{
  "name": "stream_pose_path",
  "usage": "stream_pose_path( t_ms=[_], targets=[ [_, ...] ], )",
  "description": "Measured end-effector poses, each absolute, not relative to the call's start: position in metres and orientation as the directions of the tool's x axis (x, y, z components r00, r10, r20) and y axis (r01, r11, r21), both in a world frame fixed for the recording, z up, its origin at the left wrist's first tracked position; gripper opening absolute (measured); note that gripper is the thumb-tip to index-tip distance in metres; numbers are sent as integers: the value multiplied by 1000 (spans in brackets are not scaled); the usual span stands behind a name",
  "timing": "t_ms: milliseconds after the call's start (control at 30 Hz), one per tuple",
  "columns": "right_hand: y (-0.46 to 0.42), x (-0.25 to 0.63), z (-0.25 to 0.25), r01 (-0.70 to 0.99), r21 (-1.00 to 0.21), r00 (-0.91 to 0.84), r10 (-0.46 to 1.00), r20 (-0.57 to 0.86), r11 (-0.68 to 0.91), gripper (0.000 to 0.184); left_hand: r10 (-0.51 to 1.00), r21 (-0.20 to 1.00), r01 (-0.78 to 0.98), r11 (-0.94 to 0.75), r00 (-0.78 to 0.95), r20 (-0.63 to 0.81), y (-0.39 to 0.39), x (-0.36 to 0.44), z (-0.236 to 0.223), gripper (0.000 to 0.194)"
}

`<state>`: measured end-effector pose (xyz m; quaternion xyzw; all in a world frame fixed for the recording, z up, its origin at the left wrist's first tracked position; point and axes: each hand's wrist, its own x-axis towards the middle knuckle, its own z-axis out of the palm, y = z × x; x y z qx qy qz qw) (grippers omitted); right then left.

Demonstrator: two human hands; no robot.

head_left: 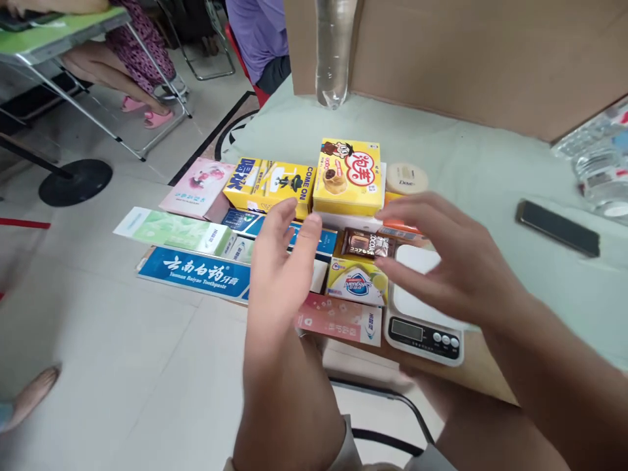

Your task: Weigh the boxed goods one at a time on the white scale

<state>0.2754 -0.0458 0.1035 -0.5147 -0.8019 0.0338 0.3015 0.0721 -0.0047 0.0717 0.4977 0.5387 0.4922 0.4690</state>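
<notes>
My left hand [282, 268] is raised over the blue toothpaste boxes, thumb and fingers apart, holding nothing. My right hand [446, 252] hovers above a white digital scale [426, 340], its thumb spread from its fingers and nothing between them. In the gap between my hands lie a brown cocoa snack pack [367, 243] and a yellow-white Safeguard soap box [357, 282]. Behind them stand a yellow snack box [347, 176] and a yellow "COME ON" box [269, 184]. To the left are a green-white carton [181, 230] and a blue Yunnan Baiyao toothpaste box [196, 273]. A pink carton [353, 320] lies at the front edge.
A round Dove container [407, 178] and a pink box [199, 186] flank the group. A dark phone [558, 227] lies to the right, near clear plastic bottles [606, 176]. Behind are an upright bottle [334, 59] and a cardboard panel [466, 59]. Other people sit nearby.
</notes>
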Motion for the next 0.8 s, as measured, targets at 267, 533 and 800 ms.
stream_pose_path(
  t_ms=[267, 533, 800],
  targets=[
    [110, 279, 116, 808, -270, -487, 852, 194, 524, 72, 982, 980, -163, 118, -128, -139, 2, 53, 64, 57],
    [133, 313, 87, 932, -215, -340, 910, -237, 292, 135, 980, 965, -169, 199, 12, -200, 6, 54, 60, 61],
    [132, 310, 60, 857, -247, -473, 880, -32, 452, 114, 988, 983, -101, 156, 29, -154, 10, 59, 47, 68]
  ],
)
